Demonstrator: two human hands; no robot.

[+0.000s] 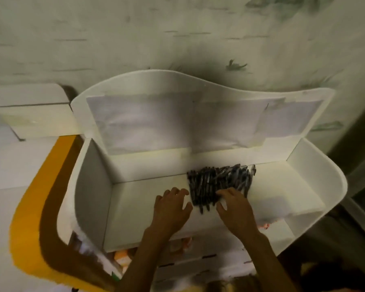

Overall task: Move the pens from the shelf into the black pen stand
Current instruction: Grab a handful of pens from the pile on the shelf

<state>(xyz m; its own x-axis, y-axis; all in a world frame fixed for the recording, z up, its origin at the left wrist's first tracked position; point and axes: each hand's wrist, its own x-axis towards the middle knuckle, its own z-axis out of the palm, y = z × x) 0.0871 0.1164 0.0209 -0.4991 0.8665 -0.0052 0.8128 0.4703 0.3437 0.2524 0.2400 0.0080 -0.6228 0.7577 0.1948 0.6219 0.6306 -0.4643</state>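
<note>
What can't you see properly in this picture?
Head view:
- The black pen stand: nowhere in frame.
- The pens: motion blur makes them uncountable; the right hand covers their near ends.
- Whether that hand grips any: unclear.
- The left hand sits beside the pile; contact unclear.
- Items under the shelf: hidden by it.
</note>
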